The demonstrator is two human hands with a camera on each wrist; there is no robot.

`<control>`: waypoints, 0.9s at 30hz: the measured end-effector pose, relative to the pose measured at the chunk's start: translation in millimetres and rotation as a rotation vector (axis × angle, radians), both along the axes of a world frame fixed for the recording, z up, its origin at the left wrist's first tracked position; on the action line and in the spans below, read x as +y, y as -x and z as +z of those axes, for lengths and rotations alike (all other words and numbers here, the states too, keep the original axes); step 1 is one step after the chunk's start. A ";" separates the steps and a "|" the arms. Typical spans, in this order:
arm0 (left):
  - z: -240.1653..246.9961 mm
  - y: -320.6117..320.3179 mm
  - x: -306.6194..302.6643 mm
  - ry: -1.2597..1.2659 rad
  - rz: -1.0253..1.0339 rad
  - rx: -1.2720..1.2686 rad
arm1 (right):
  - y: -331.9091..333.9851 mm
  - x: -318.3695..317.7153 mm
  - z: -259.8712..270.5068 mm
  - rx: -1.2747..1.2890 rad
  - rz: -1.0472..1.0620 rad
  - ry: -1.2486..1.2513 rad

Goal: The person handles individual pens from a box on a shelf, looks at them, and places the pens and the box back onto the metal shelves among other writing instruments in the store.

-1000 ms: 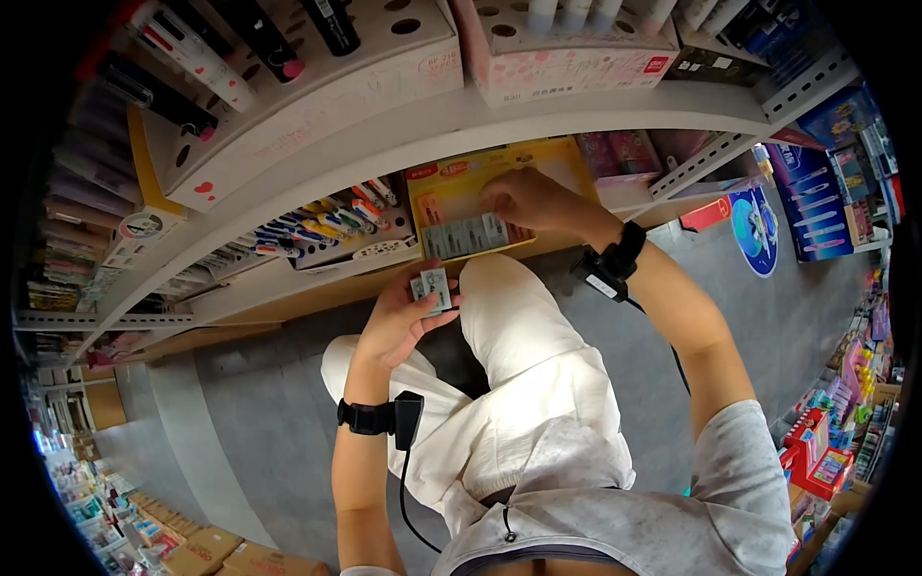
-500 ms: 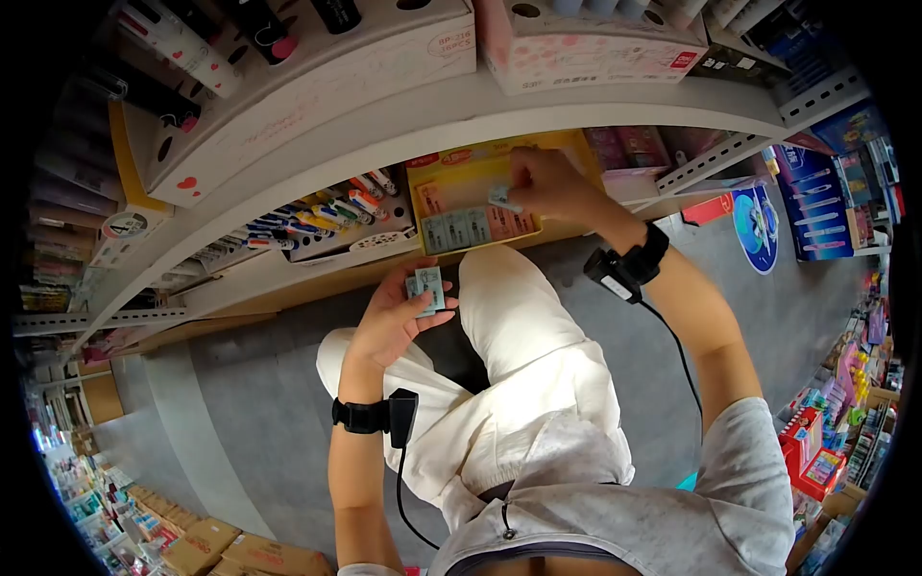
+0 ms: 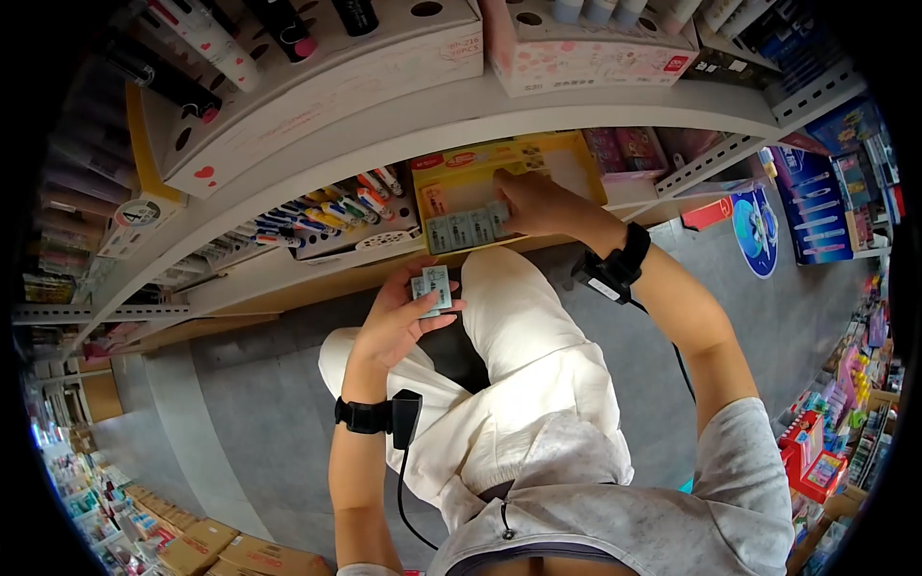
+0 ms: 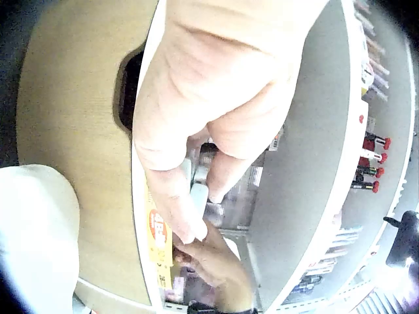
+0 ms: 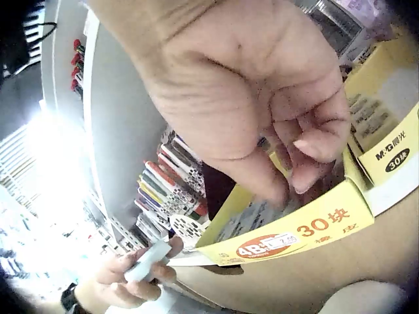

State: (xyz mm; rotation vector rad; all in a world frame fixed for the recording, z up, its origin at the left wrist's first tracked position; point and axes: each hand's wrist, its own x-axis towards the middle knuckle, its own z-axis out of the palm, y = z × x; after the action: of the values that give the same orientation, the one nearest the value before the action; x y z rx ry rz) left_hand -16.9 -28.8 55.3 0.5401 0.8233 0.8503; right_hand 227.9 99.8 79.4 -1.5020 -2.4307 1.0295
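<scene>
Pale grey-green erasers (image 3: 435, 284), at least two stacked, lie in my left hand (image 3: 386, 324), pinched between thumb and fingers in front of the shelf. My right hand (image 3: 545, 204) reaches into a yellow eraser box (image 5: 327, 219) on the low shelf. Its thumb and fingertips pinch an eraser (image 3: 498, 213) at the right end of a row. That eraser is mostly hidden by the fingers in the right wrist view. More erasers (image 3: 459, 230) stand side by side along the box's front, left of the right hand.
A holder of colourful pens (image 3: 336, 216) stands left of the box, and pink packs (image 3: 624, 152) sit to its right. The upper shelf edge (image 3: 413, 120) runs close above the right hand. My bent knees (image 3: 509, 298) are just in front of the shelf.
My right hand lifted a pale eraser off the row, showing an orange-marked one beneath, then lowered it to the row's right end. The left hand stays nearly still with its erasers.
</scene>
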 end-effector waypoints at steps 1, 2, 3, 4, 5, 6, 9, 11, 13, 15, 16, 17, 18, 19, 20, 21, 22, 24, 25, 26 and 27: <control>0.9 -1.3 0.1 -0.001 0.004 0.000 | 0.2 1.1 -2.8 -0.041 0.024 -0.017; 2.1 -2.7 0.4 -0.004 0.006 0.010 | 0.9 1.8 -4.9 -0.082 0.048 -0.035; 3.1 -3.6 0.8 -0.007 0.007 0.020 | 1.7 2.0 -5.9 -0.081 0.051 -0.037; 3.9 -3.9 1.5 -0.008 0.010 0.021 | 2.0 2.2 -7.0 -0.119 0.084 -0.051; 4.5 -4.2 2.2 -0.015 0.006 0.021 | 1.8 2.5 -8.0 -0.157 0.115 -0.064; 5.0 -4.6 2.6 -0.022 0.002 0.021 | 2.1 2.7 -6.5 -0.157 0.115 -0.065; 6.5 -8.1 3.1 -0.034 0.050 -0.073 | 1.9 3.3 -3.2 -0.158 0.129 -0.017; 8.4 -9.1 4.0 -0.030 0.049 -0.124 | -0.3 2.2 -2.5 -0.117 0.127 -0.009; 10.8 -11.3 5.2 -0.026 0.046 -0.176 | -2.6 -0.5 -5.3 -0.082 0.132 -0.092; 13.8 -14.8 5.9 -0.040 0.039 -0.149 | -3.0 -6.7 -2.4 -0.046 0.137 -0.174; 15.8 -16.4 6.1 -0.042 0.039 -0.149 | -2.5 -11.6 2.4 0.026 0.100 -0.203; 18.1 -18.0 6.3 -0.051 0.018 -0.141 | -1.6 -15.9 7.6 0.099 0.064 -0.231; 19.4 -19.4 6.5 -0.061 -0.003 -0.133 | 0.1 -18.8 14.9 0.099 0.064 -0.233; 19.8 -20.7 6.7 -0.063 -0.003 -0.133 | 2.2 -21.4 22.7 0.167 0.093 -0.105; 20.4 -22.5 7.2 -0.068 -0.025 -0.126 | 3.7 -24.0 27.0 0.233 0.120 0.024; 21.0 -24.5 8.1 -0.075 -0.048 -0.119 | 5.4 -27.8 25.4 0.233 0.119 0.020; 21.5 -26.7 8.8 -0.079 -0.049 -0.119 | 7.6 -32.2 21.2 0.319 0.113 0.140; 22.5 -30.9 10.2 -0.098 -0.073 -0.113 | 9.7 -37.3 17.4 0.404 0.109 0.257; 23.8 -32.8 11.0 -0.101 -0.073 -0.112 | 10.3 -38.9 16.8 0.401 0.133 0.258; 25.9 -34.6 11.7 -0.101 -0.087 -0.084 | 10.6 -39.3 16.2 0.398 0.158 0.261; 27.0 -35.4 12.0 -0.099 -0.101 -0.056 | 10.1 -38.3 15.8 0.398 0.159 0.260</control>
State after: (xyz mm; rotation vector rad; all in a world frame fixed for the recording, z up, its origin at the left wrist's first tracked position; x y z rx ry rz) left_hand 18.5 -16.9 82.3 0.6369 0.6993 0.8125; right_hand 217.8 61.5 95.2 -1.0407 -2.2209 1.5573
